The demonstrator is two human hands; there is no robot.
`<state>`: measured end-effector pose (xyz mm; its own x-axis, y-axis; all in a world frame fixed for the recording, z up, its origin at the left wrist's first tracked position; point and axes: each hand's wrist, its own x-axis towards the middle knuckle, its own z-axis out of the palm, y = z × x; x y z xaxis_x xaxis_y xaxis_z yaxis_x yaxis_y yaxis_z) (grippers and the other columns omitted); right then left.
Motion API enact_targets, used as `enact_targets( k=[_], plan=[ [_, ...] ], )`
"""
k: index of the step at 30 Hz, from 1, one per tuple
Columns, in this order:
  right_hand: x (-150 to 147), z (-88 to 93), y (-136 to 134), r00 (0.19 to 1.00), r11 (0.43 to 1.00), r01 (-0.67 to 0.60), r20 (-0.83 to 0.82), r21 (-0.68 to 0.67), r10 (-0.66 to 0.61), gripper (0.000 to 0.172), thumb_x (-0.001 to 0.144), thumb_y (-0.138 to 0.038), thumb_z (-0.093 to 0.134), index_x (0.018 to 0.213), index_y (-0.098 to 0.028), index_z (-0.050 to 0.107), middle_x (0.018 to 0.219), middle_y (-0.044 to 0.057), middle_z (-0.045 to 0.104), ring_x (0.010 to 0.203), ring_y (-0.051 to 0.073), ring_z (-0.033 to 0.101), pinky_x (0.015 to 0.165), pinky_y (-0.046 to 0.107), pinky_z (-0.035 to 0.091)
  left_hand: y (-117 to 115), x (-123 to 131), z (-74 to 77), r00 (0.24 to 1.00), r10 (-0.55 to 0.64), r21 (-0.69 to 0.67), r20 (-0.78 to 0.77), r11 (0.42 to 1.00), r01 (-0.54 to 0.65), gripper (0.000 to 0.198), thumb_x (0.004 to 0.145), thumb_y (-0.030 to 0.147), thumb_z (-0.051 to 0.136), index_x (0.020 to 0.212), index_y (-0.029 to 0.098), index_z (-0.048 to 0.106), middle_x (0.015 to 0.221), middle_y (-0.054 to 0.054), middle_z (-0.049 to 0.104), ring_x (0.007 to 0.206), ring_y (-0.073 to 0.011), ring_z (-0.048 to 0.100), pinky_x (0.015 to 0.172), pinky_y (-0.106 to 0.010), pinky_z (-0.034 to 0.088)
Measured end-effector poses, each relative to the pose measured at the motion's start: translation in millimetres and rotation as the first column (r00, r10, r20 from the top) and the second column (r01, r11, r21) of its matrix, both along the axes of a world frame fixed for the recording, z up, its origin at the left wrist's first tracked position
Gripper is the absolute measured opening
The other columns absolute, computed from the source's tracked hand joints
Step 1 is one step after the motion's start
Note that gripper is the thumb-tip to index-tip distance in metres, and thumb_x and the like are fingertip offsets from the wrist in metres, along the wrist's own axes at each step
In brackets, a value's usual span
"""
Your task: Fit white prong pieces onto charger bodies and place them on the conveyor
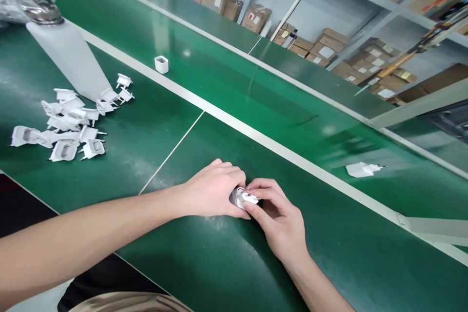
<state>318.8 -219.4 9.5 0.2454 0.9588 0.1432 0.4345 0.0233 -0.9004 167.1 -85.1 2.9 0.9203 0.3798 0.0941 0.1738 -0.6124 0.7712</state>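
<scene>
Two hands [214, 190], two chargers [363, 169], one white cube [161, 64], about fifteen plug housings [60, 123]

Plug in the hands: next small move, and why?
Probably ease the right hand back slightly from the white two-pin plug. Its fingers crowd the pin end while the left hand wraps the body, so the pin end is hard to see as held.

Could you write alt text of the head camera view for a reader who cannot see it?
A person's left hand and right hand hold a white plug adapter above a green conveyor belt. A heap of white plug parts lies to the left, another adapter to the right. Cardboard boxes fill shelves behind.
</scene>
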Motion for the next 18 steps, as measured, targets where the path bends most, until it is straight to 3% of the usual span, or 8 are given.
enact_targets(
  k=[10,15,18],
  plan=[
    [0.1,-2.2,2.4,0.999,1.0,0.016,-0.035,0.009,-0.016,0.003,0.094,-0.03,0.072,0.092,-0.029,0.073,0.103,0.004,0.069,0.093,0.02,0.066,0.08,0.032,0.055,-1.8,1.8,5.2,0.997,-0.002,0.02,-0.071,1.0,0.004,0.044,0.077,0.049,0.083,0.082,0.02,0.051,0.087,0.001,0.063,0.088,-0.0207,0.058,0.084,-0.035,0.036],
    [-1.9,-4.5,-2.1,0.986,0.996,0.011,0.162,0.086,-0.025,0.006,0.097,-0.025,0.069,0.098,-0.029,0.072,0.106,0.004,0.07,0.098,0.021,0.067,0.085,0.035,0.053,-2.9,2.0,5.5,0.997,0.009,0.029,-0.08,1.0,-0.007,0.042,0.081,0.048,0.079,0.079,0.02,0.047,0.085,0.001,0.06,0.087,-0.0201,0.056,0.085,-0.035,0.037],
    [-0.7,-4.6,-1.7,0.99,0.995,0.024,0.135,0.1,-0.038,0.007,0.098,-0.024,0.067,0.1,-0.029,0.07,0.105,0.003,0.071,0.097,0.021,0.068,0.083,0.034,0.053,-2.4,1.9,4.8,0.997,0.01,0.033,-0.081,0.999,-0.008,0.045,0.08,0.05,0.08,0.078,0.02,0.046,0.085,0.001,0.06,0.086,-0.0203,0.057,0.085,-0.035,0.037]
  ],
)
